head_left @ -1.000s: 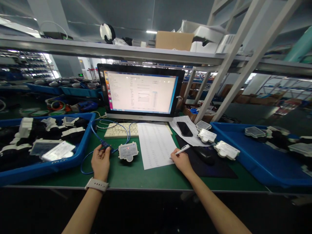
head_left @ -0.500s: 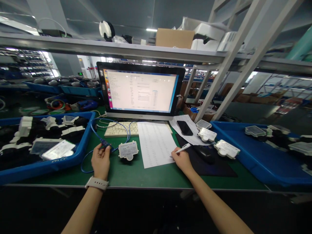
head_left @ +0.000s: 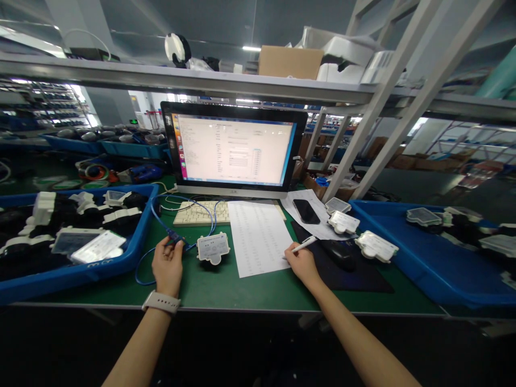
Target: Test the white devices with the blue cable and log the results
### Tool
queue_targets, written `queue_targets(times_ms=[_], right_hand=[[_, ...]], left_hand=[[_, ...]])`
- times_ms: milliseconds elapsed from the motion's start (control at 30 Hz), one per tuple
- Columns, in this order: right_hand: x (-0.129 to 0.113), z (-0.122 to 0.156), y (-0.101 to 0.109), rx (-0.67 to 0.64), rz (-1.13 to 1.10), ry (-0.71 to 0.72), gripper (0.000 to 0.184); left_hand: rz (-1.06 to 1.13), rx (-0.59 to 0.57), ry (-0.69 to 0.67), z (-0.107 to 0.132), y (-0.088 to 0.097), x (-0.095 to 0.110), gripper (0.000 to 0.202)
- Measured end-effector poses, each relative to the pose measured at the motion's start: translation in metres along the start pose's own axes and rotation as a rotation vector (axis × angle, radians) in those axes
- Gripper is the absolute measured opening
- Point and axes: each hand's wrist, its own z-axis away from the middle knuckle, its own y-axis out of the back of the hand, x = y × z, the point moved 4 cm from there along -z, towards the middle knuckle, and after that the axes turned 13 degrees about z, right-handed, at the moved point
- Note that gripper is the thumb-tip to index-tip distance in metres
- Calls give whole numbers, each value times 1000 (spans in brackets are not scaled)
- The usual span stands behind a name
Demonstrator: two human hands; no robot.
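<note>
At a green table (head_left: 242,294) below a shelf (head_left: 226,81), hands (head_left: 167,266) (head_left: 301,264) pinch blue connector (head_left: 173,235), left, and pen (head_left: 305,244), right.

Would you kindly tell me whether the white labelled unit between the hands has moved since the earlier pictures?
No, the white labelled unit shows no visible shift in any direction: judged against the monitor, it sits in the same spot.

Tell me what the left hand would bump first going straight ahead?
The left hand, past the blue cable plug it holds, would probably meet the cream rectangular keyboard first, though depth is unclear.
</note>
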Motion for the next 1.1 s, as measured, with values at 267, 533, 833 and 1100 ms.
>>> queue_targets(times_ms=[267, 533, 833, 1100], right_hand=[[-2, 1, 2, 18, -28, -11, 18], [5, -1, 1, 20, -139, -77, 20], [15, -8, 15, -105, -286, -186, 49], [38, -5, 48, -3, -4, -169, 57]], left_hand=[[24, -16, -9, 1, 0, 0, 39], [-61, -5, 5, -1, 1, -1, 40], [-373, -24, -221, 2, 3, 2, 63], [-485, -335, -413, 22, -15, 19, 53]])
